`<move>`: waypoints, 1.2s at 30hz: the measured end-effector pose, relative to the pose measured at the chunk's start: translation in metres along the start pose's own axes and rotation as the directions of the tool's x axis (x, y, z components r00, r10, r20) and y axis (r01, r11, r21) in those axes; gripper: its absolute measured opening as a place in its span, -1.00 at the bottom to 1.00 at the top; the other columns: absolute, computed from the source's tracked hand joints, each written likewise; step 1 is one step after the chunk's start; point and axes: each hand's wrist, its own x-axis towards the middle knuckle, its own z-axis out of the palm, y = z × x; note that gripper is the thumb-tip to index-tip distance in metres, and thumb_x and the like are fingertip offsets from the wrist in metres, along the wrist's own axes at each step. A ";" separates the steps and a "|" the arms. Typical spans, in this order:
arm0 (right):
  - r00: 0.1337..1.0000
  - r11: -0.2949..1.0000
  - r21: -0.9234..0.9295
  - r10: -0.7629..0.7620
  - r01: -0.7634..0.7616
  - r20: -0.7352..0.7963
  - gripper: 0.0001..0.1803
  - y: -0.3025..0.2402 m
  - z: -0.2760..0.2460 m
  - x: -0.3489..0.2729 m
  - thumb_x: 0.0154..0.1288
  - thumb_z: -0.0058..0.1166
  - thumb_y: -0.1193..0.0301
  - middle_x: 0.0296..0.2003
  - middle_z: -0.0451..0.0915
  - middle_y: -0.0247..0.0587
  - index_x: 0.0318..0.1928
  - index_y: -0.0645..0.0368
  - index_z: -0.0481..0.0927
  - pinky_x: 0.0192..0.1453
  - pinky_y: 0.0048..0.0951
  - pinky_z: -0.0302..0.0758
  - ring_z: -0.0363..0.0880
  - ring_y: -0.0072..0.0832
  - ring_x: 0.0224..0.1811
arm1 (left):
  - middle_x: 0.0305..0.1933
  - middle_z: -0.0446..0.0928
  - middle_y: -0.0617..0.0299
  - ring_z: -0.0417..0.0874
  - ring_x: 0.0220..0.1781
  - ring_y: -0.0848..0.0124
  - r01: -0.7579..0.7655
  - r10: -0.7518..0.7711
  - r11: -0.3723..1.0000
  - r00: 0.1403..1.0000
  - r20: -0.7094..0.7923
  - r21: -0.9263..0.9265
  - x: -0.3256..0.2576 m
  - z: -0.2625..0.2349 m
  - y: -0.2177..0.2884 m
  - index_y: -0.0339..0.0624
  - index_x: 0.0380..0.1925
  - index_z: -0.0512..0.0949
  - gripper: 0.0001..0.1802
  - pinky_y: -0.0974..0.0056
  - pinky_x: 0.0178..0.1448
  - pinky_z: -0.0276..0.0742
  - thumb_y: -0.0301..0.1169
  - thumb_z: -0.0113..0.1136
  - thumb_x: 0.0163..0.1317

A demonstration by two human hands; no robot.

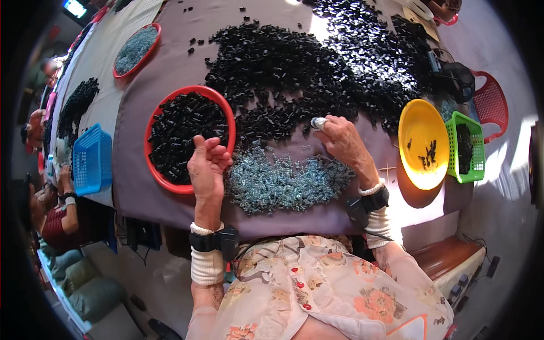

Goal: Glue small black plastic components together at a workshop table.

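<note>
My left hand is over the near right rim of a red bowl. Its fingers are loosely bent and apart, and nothing shows in them. Small black plastic parts fill that bowl. My right hand bends down at the near edge of a wide heap of the same black parts. Its fingers are drawn together, with a white wrap on one fingertip; what they hold, if anything, is hidden. Between my hands, close to the table's front edge, lies a pile of small clear bluish pieces.
A yellow bowl with a few black parts stands right, beside a green basket. To the left are a blue basket and another red bowl of bluish pieces. Another person sits at far left. A red chair stands right.
</note>
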 end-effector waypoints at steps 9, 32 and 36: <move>0.998 0.998 -0.054 0.046 -0.044 0.035 -0.86 0.008 0.013 -0.002 0.07 0.11 0.41 -0.44 0.46 -0.16 -0.37 0.22 0.51 -0.24 -0.22 0.38 0.44 -0.19 -0.31 | -0.20 0.49 -0.12 0.56 -0.12 0.09 -0.433 0.326 0.896 0.487 0.811 -0.100 -0.079 0.099 0.067 -0.36 -0.19 0.49 -0.73 0.09 -0.17 0.57 -0.33 -0.04 0.36; 0.972 0.981 0.022 0.188 -0.193 0.138 -0.73 0.007 0.010 0.004 0.04 0.20 0.25 -0.42 0.44 -0.23 -0.31 0.14 0.55 -0.20 -0.23 0.37 0.44 -0.25 -0.28 | -0.34 0.52 0.02 0.58 -0.29 0.21 -0.202 0.268 0.953 0.227 0.936 -0.224 -0.112 0.146 0.097 -0.26 -0.26 0.42 -0.86 0.21 -0.15 0.56 -0.42 -0.04 0.27; 0.966 0.976 0.009 0.214 -0.217 0.147 -0.73 0.004 0.007 0.005 0.04 0.21 0.25 -0.43 0.44 -0.23 -0.33 0.15 0.55 -0.20 -0.23 0.37 0.44 -0.25 -0.28 | -0.32 0.50 0.06 0.56 -0.28 0.23 -0.237 0.282 0.945 0.236 0.930 -0.227 -0.111 0.143 0.098 -0.21 -0.25 0.42 -0.88 0.21 -0.17 0.56 -0.41 -0.03 0.28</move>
